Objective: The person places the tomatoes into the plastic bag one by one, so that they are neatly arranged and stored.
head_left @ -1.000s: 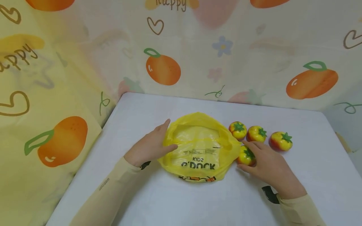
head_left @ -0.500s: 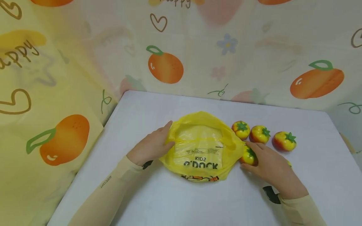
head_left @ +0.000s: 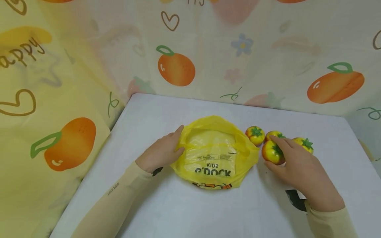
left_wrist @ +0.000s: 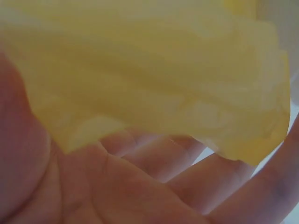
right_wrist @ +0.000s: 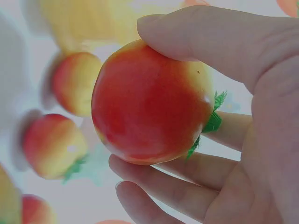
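Observation:
A yellow plastic bag (head_left: 211,152) with dark lettering lies on the table, its mouth spread upward. My left hand (head_left: 162,148) rests against the bag's left rim, fingers fairly straight. Up close in the left wrist view, the bag's film (left_wrist: 154,79) hangs in front of the palm and fingers. My right hand (head_left: 303,172) holds a red and yellow toy tomato (head_left: 272,153) with a green leafy top, just right of the bag. Thumb and fingers surround this held tomato (right_wrist: 149,102) in the right wrist view.
More toy tomatoes stand beyond the right hand: one near the bag (head_left: 255,135), one partly hidden behind the held one (head_left: 274,134), and one farther right (head_left: 304,144). The white table (head_left: 208,215) meets a fruit-print cloth (head_left: 208,59) at the back and left.
My right hand has gripped the tomato beside the bag and raised it, moving slightly right and away from the bag. The left hand stays at the bag's rim. The head view has shifted slightly.

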The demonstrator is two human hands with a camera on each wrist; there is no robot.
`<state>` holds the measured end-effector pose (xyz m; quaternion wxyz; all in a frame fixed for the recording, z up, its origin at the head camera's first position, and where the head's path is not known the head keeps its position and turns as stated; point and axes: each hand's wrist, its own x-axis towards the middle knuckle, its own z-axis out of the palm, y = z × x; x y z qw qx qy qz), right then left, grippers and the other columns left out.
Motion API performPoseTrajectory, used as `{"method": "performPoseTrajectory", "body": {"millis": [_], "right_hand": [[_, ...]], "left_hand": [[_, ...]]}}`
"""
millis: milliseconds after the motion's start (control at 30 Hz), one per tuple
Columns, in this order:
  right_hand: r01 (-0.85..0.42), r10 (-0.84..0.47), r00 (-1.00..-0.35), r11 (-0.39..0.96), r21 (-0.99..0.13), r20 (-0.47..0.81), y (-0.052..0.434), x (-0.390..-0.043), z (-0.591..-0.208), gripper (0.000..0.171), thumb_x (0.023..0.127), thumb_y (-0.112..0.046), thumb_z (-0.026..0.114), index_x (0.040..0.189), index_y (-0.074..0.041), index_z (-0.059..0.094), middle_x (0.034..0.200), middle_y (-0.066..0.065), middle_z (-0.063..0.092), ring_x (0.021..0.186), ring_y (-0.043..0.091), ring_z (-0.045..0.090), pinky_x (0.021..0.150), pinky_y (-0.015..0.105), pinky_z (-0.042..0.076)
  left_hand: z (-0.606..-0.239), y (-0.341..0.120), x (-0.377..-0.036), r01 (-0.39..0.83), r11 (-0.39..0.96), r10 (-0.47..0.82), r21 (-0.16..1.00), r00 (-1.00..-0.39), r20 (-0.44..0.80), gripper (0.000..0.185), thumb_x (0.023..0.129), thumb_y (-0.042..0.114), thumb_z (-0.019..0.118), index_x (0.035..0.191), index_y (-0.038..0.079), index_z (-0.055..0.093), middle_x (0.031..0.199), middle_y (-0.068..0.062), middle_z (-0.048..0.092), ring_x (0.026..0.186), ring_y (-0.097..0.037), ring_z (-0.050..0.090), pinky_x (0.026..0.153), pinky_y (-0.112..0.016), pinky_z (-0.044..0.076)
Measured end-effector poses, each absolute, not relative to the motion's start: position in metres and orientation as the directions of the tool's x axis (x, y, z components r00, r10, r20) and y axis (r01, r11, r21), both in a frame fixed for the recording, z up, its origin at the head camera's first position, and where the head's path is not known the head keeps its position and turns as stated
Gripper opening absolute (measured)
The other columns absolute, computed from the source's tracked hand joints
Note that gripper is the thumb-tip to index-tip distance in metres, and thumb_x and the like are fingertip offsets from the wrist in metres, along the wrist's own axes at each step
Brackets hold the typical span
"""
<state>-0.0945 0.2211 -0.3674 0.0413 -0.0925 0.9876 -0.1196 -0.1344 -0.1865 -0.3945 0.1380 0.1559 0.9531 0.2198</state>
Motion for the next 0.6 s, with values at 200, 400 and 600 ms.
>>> {"method": "performPoseTrajectory", "body": {"millis": [200,400,600], "right_hand": [[-0.225,-0.228,-0.974,0.939,-0.260,0.019,0.202,-0.097,-0.355,0.084,0.093,-0.049,0.083,0.161,-0.012,0.049,0.152,0.026,0.058,0.130,0.050,0.061,0.099,0.074,0.053],[-0.288,-0.292,-0.956,0.914,-0.285,0.032,0.176,-0.103,-0.351,0.082,0.093,-0.047,0.083,0.161,-0.015,0.049,0.153,0.022,0.059,0.127,0.046,0.065,0.099,0.068,0.057],[-0.351,-0.358,-0.933,0.873,-0.338,0.045,0.144,-0.114,-0.352,0.081,0.095,-0.048,0.081,0.163,-0.019,0.048,0.153,0.015,0.061,0.129,0.040,0.065,0.103,0.063,0.057]], "left_hand": [[-0.396,-0.187,-0.134,0.241,0.859,0.360,0.452,-0.912,-0.197,0.080,0.109,0.026,0.059,0.172,0.000,0.017,0.152,-0.027,0.060,0.124,-0.033,0.067,0.105,-0.051,0.057],[-0.395,-0.183,-0.131,0.214,0.860,0.347,0.464,-0.911,-0.223,0.082,0.108,0.026,0.061,0.172,0.001,0.016,0.153,-0.026,0.059,0.124,-0.032,0.066,0.104,-0.050,0.056],[-0.395,-0.179,-0.132,0.218,0.875,0.340,0.433,-0.913,-0.227,0.083,0.106,0.022,0.064,0.173,0.003,0.017,0.156,-0.024,0.058,0.132,-0.034,0.065,0.109,-0.050,0.055]]}}
